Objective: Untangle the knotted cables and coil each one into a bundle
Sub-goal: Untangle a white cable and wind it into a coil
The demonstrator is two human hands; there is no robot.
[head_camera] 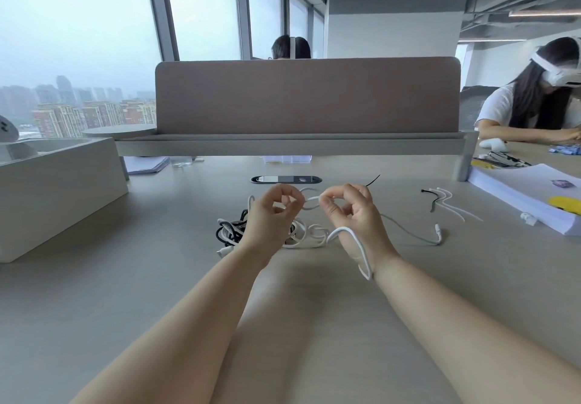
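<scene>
Both hands were raised just above the bench (pixel 157 278), close together. Each grip was closed in a pinch on the white cable (pixel 311 201). The left hand (pixel 272 215) held it between thumb and forefinger on one side of a small knot, and the right hand (pixel 353 215) did the same on the other. The knotted stretch ran roughly left to right between the two grips, so neither hand was nearer than the other. Loosening it looked like a matter of pushing slack inward or teasing a loop open, not of reaching.

From the right grip the same smooth, round, limp white cable trailed down and draped over the right wrist. Below and behind the hands the tangle (pixel 231 230) lay on the bench, with glossy black and white strands wound through each other. It lay mostly beneath the left hand. A thin grey cable (pixel 408 227) curved away to the right and ended in a plug. A few ties (pixel 446 202) lay loose beyond it. No bundle appeared finished.
</scene>
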